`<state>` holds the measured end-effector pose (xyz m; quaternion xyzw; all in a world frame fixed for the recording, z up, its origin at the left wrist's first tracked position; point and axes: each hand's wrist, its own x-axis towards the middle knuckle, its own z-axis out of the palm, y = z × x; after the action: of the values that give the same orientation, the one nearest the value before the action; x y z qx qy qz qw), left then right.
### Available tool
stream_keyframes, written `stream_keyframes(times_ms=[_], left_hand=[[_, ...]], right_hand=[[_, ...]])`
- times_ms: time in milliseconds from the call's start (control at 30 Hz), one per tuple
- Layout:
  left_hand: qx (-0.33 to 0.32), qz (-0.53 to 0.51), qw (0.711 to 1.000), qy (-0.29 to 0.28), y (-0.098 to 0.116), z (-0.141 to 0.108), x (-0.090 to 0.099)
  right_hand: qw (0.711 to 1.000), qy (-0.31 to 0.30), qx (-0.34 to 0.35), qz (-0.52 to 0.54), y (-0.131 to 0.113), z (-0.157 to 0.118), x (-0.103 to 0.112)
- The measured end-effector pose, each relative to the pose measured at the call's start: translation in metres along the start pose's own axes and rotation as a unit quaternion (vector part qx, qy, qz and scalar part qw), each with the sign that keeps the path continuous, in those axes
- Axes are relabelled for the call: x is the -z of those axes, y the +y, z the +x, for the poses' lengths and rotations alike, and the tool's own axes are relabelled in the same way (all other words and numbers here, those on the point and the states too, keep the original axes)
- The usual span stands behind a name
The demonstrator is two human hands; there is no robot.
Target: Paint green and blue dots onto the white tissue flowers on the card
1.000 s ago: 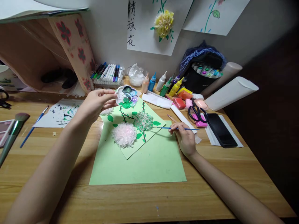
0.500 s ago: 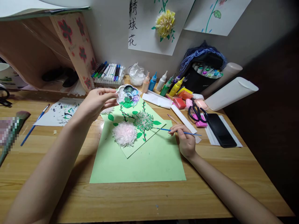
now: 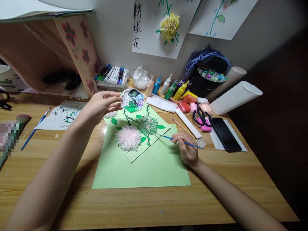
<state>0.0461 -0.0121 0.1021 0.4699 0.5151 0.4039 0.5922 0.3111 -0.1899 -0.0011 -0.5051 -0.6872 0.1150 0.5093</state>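
Observation:
My left hand [image 3: 103,106] pinches the edge of a white flower-shaped paint palette [image 3: 125,98], tilted toward me, with green, blue and purple paint in its wells. In my right hand [image 3: 186,147] is a thin blue paintbrush [image 3: 192,144], its tip at the lower right of a green-tinted ruffled flower [image 3: 148,124]. That flower and a pale pink one [image 3: 128,138] stand up from a light green card [image 3: 134,156] with painted stems and leaves. Under the card lies a larger green sheet [image 3: 141,176]. The palette hovers over the card's far part.
Paint bottles [image 3: 166,85], a bowl of white foam [image 3: 141,78] and markers [image 3: 114,74] line the back. Scissors [image 3: 202,117], clay packs [image 3: 184,106] and a phone [image 3: 226,134] lie right. A second paintbrush [image 3: 36,128] and a paint-spotted paper [image 3: 64,115] lie left.
My right hand has shifted slightly left and down, and the brush slants more steeply. The left hand and palette stay almost in place.

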Motion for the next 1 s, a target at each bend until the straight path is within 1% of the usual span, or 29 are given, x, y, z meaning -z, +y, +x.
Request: stream_keyframes(times_ms=[100, 333, 433, 633, 767, 867, 933, 1000], left_hand=[[-0.001, -0.001, 1.000, -0.004, 0.000, 0.000, 0.000], [-0.003, -0.005, 1.000, 0.001, 0.003, -0.003, 0.000], [-0.003, -0.006, 1.000, 0.002, 0.005, -0.005, 0.000], [-0.008, -0.013, 1.000, -0.018, 0.006, -0.005, 0.005], [-0.007, -0.017, 1.000, -0.015, 0.009, -0.006, 0.006], [-0.006, -0.017, 1.000, -0.004, 0.011, -0.008, 0.005], [-0.008, -0.015, 1.000, -0.007, 0.011, -0.008, 0.005], [-0.009, -0.014, 1.000, -0.014, 0.010, -0.007, 0.005]], right_hand=[[1.000, 0.019, 0.011, 0.004, -0.003, 0.000, -0.002], [0.997, -0.050, 0.049, -0.019, -0.014, 0.010, -0.014], [0.995, -0.063, 0.065, -0.035, -0.018, 0.014, -0.017], [0.996, -0.038, 0.072, -0.042, -0.024, 0.024, -0.020], [0.994, -0.053, 0.078, -0.056, -0.024, 0.031, -0.021], [0.994, -0.040, 0.074, -0.065, -0.023, 0.033, -0.019], [0.994, -0.033, 0.079, -0.065, -0.022, 0.035, -0.017], [0.992, -0.045, 0.092, -0.069, -0.022, 0.036, -0.017]])
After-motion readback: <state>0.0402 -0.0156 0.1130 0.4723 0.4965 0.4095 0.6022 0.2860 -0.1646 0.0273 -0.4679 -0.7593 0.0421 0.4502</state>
